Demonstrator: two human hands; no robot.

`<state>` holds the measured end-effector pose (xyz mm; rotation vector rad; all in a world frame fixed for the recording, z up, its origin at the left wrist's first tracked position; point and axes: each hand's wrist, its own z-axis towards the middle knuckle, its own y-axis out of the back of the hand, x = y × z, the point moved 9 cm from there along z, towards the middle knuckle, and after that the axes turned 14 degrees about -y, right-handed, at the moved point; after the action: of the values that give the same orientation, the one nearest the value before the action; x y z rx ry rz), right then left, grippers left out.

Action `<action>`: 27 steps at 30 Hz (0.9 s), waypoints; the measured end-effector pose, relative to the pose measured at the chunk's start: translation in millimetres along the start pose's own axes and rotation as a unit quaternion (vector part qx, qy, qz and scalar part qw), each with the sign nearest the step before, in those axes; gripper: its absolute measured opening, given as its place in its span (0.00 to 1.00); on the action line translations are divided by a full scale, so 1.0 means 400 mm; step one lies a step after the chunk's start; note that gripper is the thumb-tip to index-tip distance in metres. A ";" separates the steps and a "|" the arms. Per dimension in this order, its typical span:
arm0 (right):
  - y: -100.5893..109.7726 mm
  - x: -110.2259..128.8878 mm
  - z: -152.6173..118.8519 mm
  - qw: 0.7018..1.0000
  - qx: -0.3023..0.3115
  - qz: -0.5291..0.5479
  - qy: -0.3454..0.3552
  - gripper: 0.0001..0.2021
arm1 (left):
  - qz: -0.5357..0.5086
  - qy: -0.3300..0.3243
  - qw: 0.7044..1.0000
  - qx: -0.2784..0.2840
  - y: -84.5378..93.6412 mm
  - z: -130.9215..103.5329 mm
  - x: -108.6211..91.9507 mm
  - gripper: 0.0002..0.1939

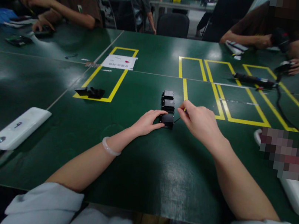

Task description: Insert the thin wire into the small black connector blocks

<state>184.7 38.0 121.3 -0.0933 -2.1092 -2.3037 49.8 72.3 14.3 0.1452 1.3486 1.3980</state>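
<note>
We've got a green table (134,177) filling most of the view. Far L, a person (78,4) bends arms over dark parts; far R, another person (248,31) holds a blk tool (280,40). Yellow tape (118,85) marks long frames on the tabletop, one L of ctr, others R of ctr.

Our R hand (200,123) is just R of the nearest blk block, thumb + fingertips pinching a thin tool. Our L hand (148,123) is on the block's L side, thumb parted from fingers: fingers at its far edge, thumb at its near edge, so it's held btwn them. White bangle (110,147) on the L wrist.

Near L: white case (19,128) w/ a hand-drawn mark; near R: 2nd case (298,196), partly blurred out. Far R, a dark rod (255,80) lies across the tape. White sheet (120,62) w/ print sits in the L frame's far part; blk part (92,92) at its near end.

Three blk blocks run near to far abt mid-table: near block (167,120) btwn our hands, mid block (168,104) + far block (168,95) beyond it, no hand on either. Smallest: the thin tool (176,120), shaft slanting down-L to the near block's R side; can't tell if the tip touches.
</note>
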 end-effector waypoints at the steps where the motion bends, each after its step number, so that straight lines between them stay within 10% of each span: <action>1: 0.000 0.000 0.000 1.000 0.001 -0.002 0.000 0.17 | 0.000 -0.001 1.000 0.001 0.000 0.000 0.000 0.25; 27: 0.000 0.000 -0.001 1.000 -0.004 0.020 0.005 0.18 | 0.002 0.003 1.000 0.003 0.001 0.002 -0.001 0.24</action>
<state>184.8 37.7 121.4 -0.1211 -2.0731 -2.2862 50.4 72.6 15.2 0.1478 1.3591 1.3987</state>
